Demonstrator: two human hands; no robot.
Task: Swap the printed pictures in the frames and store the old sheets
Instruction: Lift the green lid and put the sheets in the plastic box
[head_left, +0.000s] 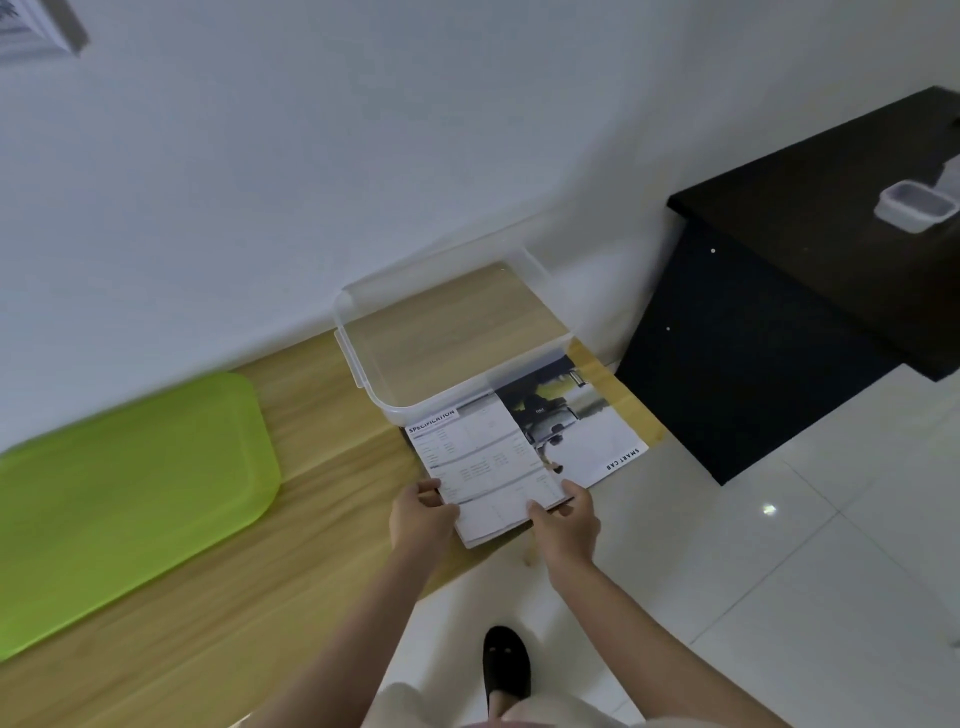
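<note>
The printed sheets (498, 457) lie half over the near rim of the clear plastic box (363, 374), with their far end dipping inside it and their near end in our grip. Our left hand (418, 514) pinches the near left corner and our right hand (563, 519) pinches the near right edge. The long axis runs away from us toward the wall, so the box is straight ahead of both hands, about equally near. We see nothing else in the box. A green lid (130, 493) lies to the left on the wooden surface (322, 452).
</note>
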